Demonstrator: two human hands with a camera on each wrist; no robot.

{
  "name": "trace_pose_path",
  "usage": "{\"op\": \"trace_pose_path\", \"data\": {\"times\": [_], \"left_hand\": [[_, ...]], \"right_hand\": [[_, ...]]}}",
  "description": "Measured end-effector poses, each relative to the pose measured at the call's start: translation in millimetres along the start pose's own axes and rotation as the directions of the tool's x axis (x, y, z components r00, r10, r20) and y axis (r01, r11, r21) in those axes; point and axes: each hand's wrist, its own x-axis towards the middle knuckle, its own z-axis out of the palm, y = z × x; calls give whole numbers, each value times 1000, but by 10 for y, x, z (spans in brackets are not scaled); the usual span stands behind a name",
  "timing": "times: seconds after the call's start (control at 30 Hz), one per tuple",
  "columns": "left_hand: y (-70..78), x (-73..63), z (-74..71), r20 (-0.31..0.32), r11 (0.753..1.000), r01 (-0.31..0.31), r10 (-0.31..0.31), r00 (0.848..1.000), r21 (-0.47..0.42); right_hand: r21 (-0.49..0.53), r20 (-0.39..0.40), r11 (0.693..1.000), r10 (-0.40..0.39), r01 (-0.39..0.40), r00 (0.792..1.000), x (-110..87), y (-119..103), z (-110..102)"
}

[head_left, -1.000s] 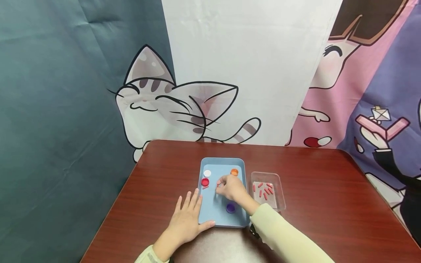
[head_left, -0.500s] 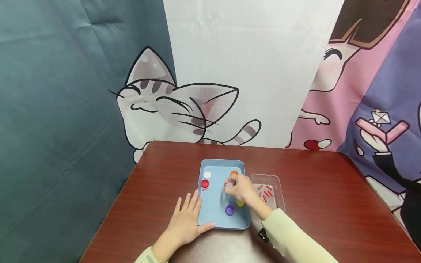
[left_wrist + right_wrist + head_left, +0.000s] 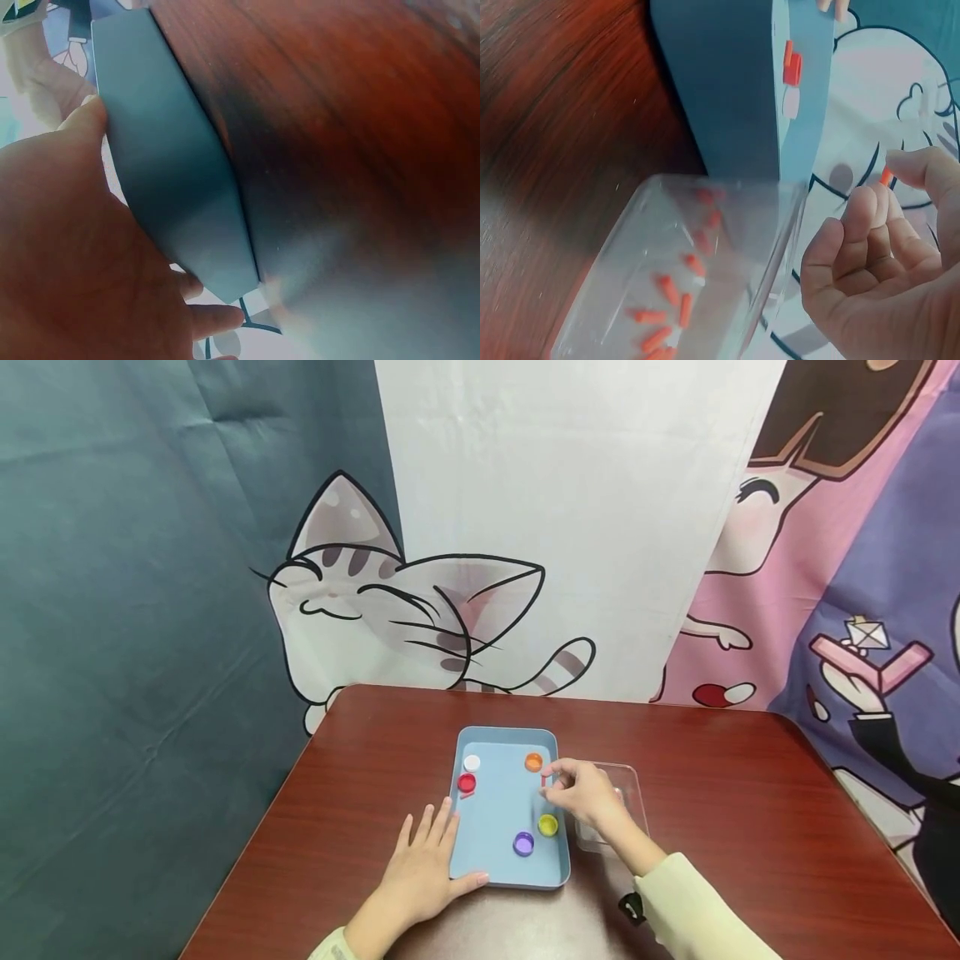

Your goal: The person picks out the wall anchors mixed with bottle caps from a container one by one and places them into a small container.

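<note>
My right hand (image 3: 588, 792) pinches a small red stick (image 3: 543, 781) between thumb and fingertip. It is held above the right side of the blue tray (image 3: 495, 827), close to the orange cap (image 3: 533, 762). In the right wrist view only the end of the stick shows. Fingers spread, my left hand (image 3: 420, 868) lies against the tray's left and near edges; in the left wrist view its thumb touches the tray wall (image 3: 172, 157). Inside the tray are a white cap (image 3: 472, 763), a red cap (image 3: 467, 782) with another red stick (image 3: 467, 795) beside it, a yellow cap (image 3: 547, 825) and a purple cap (image 3: 523, 844).
Right of the tray stands a clear plastic box (image 3: 637, 797), partly behind my right hand. Several red sticks (image 3: 667, 289) lie in it, seen in the right wrist view. The wooden table (image 3: 360, 760) ends at a printed cloth backdrop (image 3: 480, 485).
My right hand has moved to the right over the tray, from its middle to its right side, with the red stick still pinched. The yellow cap came into view. The left hand stays.
</note>
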Motion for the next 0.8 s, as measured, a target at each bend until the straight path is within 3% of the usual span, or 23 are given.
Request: {"op": "trace_pose_path", "data": {"times": [0.27, 0.8], "left_hand": [[8, -3, -10, 15, 1000, -3, 3, 1000, -7], [-6, -14, 3, 3, 1000, 1, -1, 1000, -7]], "right_hand": [[98, 7, 995, -5, 4, 1000, -70, 182, -215], [129, 34, 992, -5, 1, 999, -129, 460, -594]]}}
